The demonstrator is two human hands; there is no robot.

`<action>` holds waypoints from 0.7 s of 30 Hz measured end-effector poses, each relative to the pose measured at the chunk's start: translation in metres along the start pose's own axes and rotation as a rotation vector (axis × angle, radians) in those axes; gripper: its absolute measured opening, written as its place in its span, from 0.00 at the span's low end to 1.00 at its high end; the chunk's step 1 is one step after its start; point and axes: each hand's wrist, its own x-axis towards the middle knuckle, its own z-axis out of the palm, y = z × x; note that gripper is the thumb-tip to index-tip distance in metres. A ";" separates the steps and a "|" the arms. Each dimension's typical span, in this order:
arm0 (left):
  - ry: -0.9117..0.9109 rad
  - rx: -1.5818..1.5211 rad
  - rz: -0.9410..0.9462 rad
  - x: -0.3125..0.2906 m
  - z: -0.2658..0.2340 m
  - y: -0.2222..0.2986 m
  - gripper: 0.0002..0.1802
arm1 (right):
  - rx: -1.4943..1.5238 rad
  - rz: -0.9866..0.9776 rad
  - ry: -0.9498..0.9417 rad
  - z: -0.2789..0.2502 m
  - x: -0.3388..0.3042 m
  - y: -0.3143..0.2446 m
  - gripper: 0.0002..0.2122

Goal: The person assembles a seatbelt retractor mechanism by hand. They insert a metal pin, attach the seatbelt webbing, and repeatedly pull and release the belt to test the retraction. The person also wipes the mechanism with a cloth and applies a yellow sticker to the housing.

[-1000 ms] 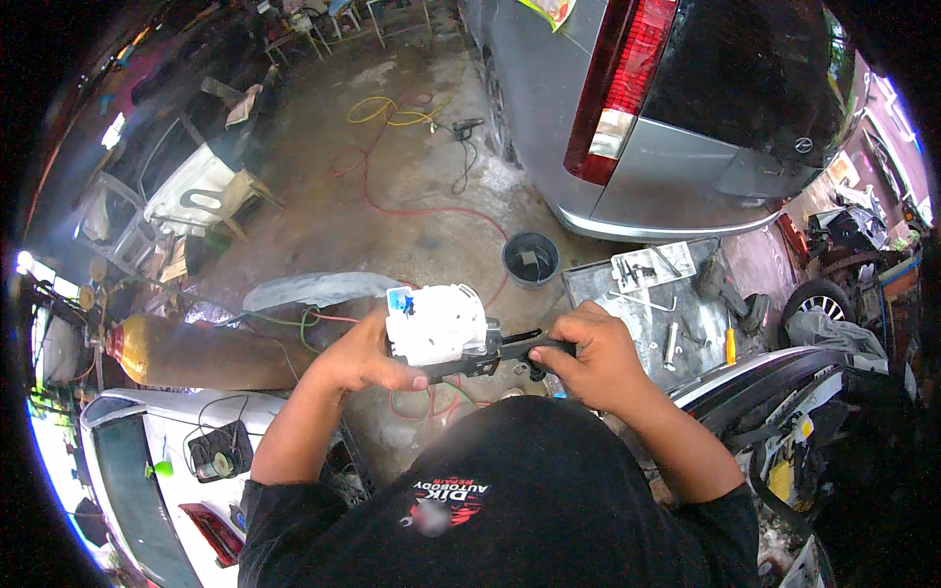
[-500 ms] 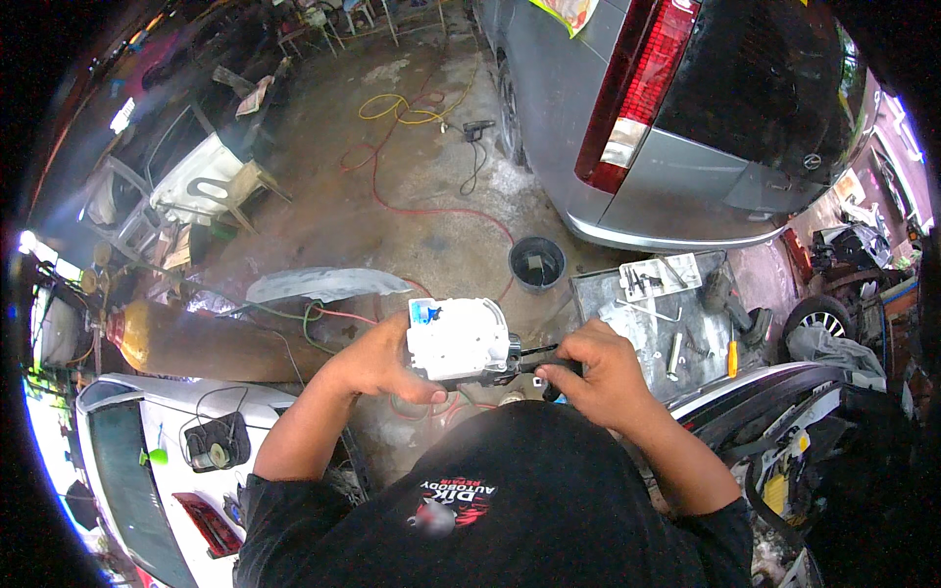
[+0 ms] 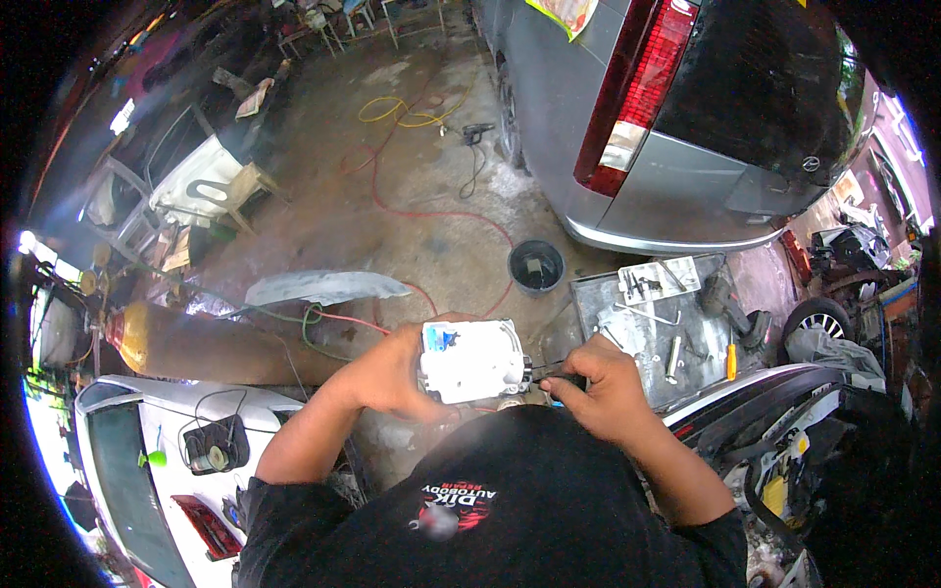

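My left hand (image 3: 400,380) is closed around the left edge of a white plastic housing (image 3: 475,361). The housing is boxy with one rounded corner, has a blue patch at its upper left and shows dark parts along its right side. I hold it in front of my black shirt. My right hand (image 3: 605,389) is closed on a slim black tool (image 3: 557,381) at the housing's right side. Most of this tool lies hidden in my fingers, so its exact kind does not show. I cannot tell whether its tip touches the housing.
At the right a metal work tray (image 3: 613,323) carries hand tools, among them an orange-handled screwdriver (image 3: 731,361). Beyond stand a black bucket (image 3: 536,266) and a grey van (image 3: 676,186). A yellow-topped gas cylinder (image 3: 186,343) lies left; a red hose (image 3: 431,210) crosses the floor.
The white housing and my left hand have shifted slightly right and closer to my body. My right hand has also come a little nearer to me, still holding the black tool.
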 end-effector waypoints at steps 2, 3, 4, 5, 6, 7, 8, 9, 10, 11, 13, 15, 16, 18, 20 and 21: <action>0.010 0.018 0.022 0.000 0.003 0.004 0.53 | -0.003 0.012 -0.012 -0.004 0.000 -0.006 0.13; 0.012 0.027 0.033 0.001 0.004 0.005 0.53 | -0.006 0.021 -0.017 -0.006 0.000 -0.009 0.14; 0.002 0.066 0.055 0.001 0.004 0.005 0.53 | -0.013 0.006 -0.003 -0.006 -0.002 -0.007 0.13; -0.008 0.105 0.078 0.001 0.003 0.005 0.54 | -0.021 -0.009 0.010 -0.005 -0.004 -0.004 0.13; -0.016 0.143 0.099 0.000 0.003 0.005 0.54 | -0.028 -0.025 0.021 -0.005 -0.006 -0.001 0.13; -0.016 0.157 0.112 -0.001 0.003 0.006 0.55 | -0.021 0.015 0.013 -0.008 -0.009 0.000 0.13; -0.016 0.171 0.124 -0.003 0.003 0.007 0.56 | -0.015 0.056 0.006 -0.013 -0.013 0.002 0.13; -0.018 0.183 0.134 -0.005 0.005 0.007 0.57 | -0.007 0.099 -0.003 -0.015 -0.016 0.003 0.12; -0.016 0.151 0.123 -0.005 0.006 0.005 0.57 | 0.001 0.091 0.008 -0.014 -0.019 0.003 0.12; -0.014 0.120 0.111 -0.006 0.008 0.001 0.57 | 0.009 0.083 0.019 -0.013 -0.022 0.003 0.12; -0.017 0.100 0.100 -0.004 0.010 -0.001 0.58 | 0.007 0.055 0.033 -0.011 -0.025 0.003 0.12; -0.024 0.120 0.094 -0.001 0.013 0.001 0.58 | -0.008 0.019 0.033 -0.009 -0.028 0.004 0.12; -0.035 0.141 0.102 0.001 0.014 0.001 0.58 | -0.014 0.009 0.029 -0.008 -0.028 0.002 0.12; -0.056 0.186 0.120 0.005 0.013 0.001 0.57 | -0.027 -0.013 0.022 -0.006 -0.028 -0.003 0.13; -0.056 0.184 0.136 0.007 0.014 0.000 0.57 | -0.039 -0.031 0.066 -0.004 -0.031 0.004 0.13; -0.052 0.183 0.142 0.006 0.014 -0.001 0.57 | -0.043 -0.042 0.086 -0.003 -0.031 0.006 0.13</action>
